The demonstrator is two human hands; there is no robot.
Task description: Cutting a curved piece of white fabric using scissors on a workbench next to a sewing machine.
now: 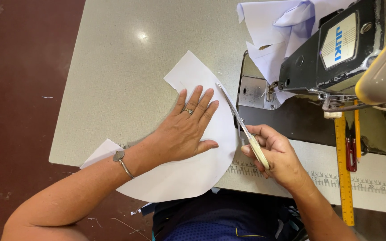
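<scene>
My left hand (188,127) lies flat, fingers spread, on a curved white fabric piece (188,178) that hangs over the near edge of the sewing table (126,58). A ring is on one finger and a bangle on the wrist. My right hand (275,154) grips the pale handles of a pair of scissors (235,111). The blades point up and left along the right edge of the white piece, next to my left fingertips.
A black and cream sewing machine (336,49) stands at the right, with more white fabric (278,27) behind it. A yellow ruler (344,169), a pencil and a red tool lie beside it. A measuring scale is printed along the table's near edge. Dark red floor lies left.
</scene>
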